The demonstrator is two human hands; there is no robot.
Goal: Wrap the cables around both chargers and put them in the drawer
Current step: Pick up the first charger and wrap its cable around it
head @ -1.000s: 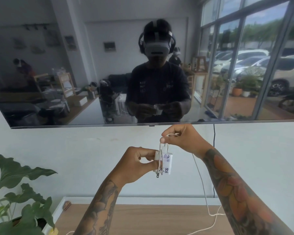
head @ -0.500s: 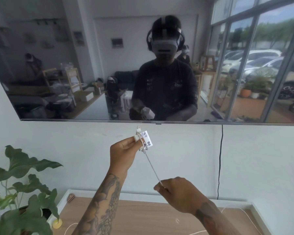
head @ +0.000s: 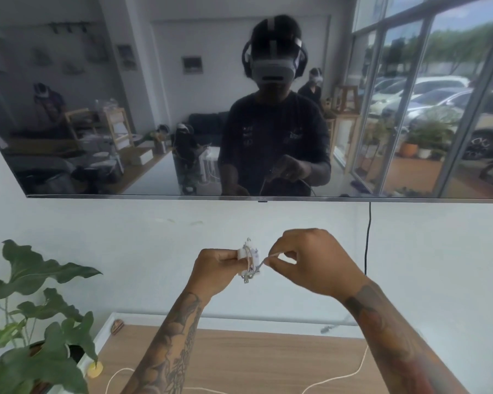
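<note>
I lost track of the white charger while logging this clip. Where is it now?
In the head view, the white charger is at centre, held up before the wall by the left hand, with the right hand pinching its cable beside it.

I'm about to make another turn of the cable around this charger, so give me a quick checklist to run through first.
1. Charger firmly held: ok, the left hand grips it.
2. Cable under control: ok, the right hand pinches it close beside the charger.
3. Turns already seated on the body: ok, several loops lie around it.
4. Loose tail free to feed: cannot tell; white cable trails over the wooden tabletop, but its link to the hand is hidden.
5. Second charger located: cannot tell, none in view.
6. Drawer ready: cannot tell, not in view.
</note>
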